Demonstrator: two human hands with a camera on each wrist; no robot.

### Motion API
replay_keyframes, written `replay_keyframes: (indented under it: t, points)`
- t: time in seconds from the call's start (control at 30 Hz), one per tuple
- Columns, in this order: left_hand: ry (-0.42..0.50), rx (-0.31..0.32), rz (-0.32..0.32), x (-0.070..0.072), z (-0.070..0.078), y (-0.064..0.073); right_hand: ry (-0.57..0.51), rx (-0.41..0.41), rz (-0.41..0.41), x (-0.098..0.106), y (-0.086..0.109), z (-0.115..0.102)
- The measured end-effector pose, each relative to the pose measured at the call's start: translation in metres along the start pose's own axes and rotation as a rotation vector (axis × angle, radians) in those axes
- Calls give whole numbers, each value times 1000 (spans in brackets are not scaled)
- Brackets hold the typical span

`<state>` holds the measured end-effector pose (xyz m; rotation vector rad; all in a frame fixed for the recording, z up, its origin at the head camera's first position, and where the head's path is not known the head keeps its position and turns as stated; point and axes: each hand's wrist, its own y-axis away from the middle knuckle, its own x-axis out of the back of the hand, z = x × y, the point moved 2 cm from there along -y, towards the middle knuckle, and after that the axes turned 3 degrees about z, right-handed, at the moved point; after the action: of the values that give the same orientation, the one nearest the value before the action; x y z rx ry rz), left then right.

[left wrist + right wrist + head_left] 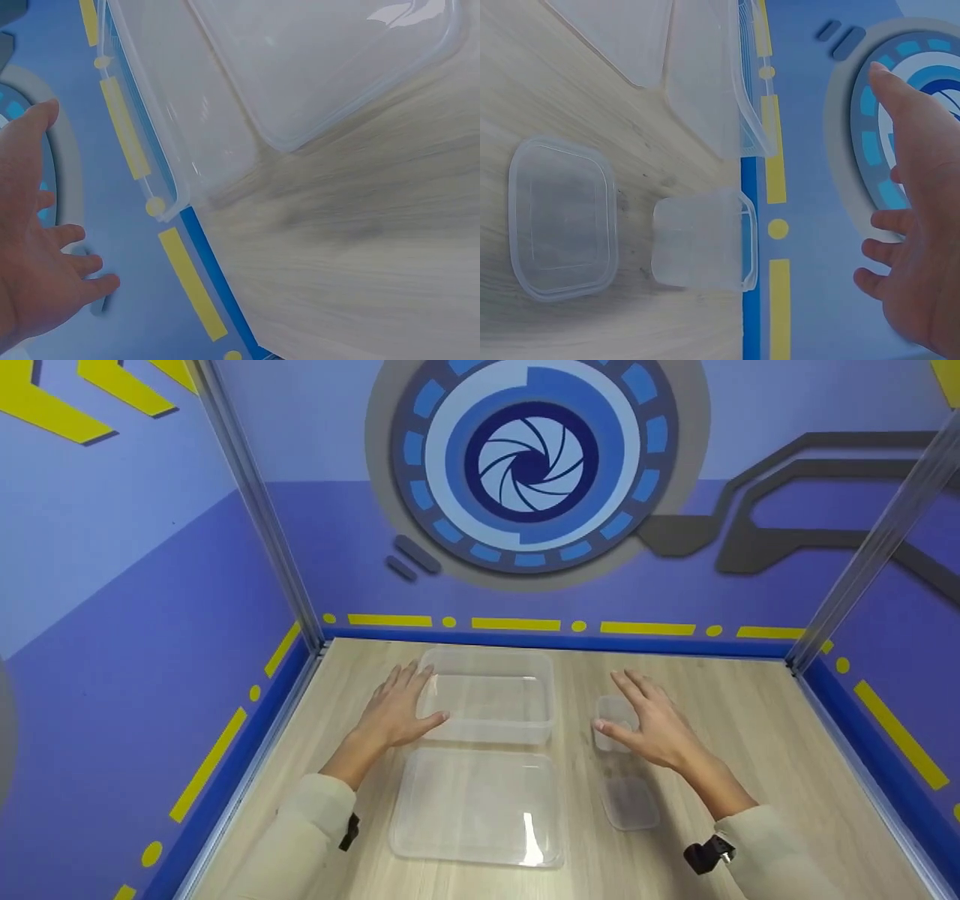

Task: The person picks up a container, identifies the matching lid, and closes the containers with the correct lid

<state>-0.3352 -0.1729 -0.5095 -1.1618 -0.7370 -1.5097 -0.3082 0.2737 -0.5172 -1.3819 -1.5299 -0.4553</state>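
A large clear plastic container (487, 731) stands at the back of the table, its flat clear lid (476, 810) lying in front of it. To the right is a small clear container (611, 741), with its own small lid (631, 804) nearer the front. My left hand (394, 712) hovers by the large container's left side, fingers spread and holding nothing. Over the right edge of the small container hangs my right hand (656, 727), also spread and holding nothing. In the wrist views both the left hand (45, 255) and the right hand (922, 217) appear apart from the containers.
The wooden table (750, 720) is enclosed by blue printed walls (330, 547) at the back and sides. Metal posts (259, 502) rise at the back corners. Dark wrist devices (705, 855) sit at the sleeves.
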Motion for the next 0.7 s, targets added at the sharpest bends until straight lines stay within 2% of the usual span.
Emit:
replay_keyframes:
  t: [0.7]
  points:
    - [15, 5, -4, 1, -15, 12, -45, 29, 1, -18, 1, -7]
